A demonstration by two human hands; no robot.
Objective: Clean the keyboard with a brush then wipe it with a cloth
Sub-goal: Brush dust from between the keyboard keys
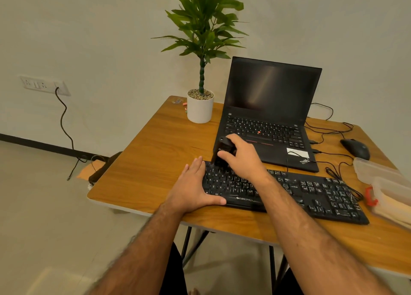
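The left hand (pixel 195 186) lay flat with straight fingers over the left end of the black keyboard (pixel 311 193), thumb along its front edge, while the right hand (pixel 241 155) curled around a dark brush (pixel 222 152) whose bristles met the keyboard's far-left keys. The keyboard sat on a wooden table (pixel 151 161) by a pale wall. Right of the keyboard lay a clear plastic box (pixel 378 176), contents unclear; behind it stood an open laptop (pixel 271 114) and a white pot (pixel 200 109) of pebbles with a plant.

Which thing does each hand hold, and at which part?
The right hand grips a black brush by its handle. The left hand holds nothing; it rests flat on the keyboard's left end.
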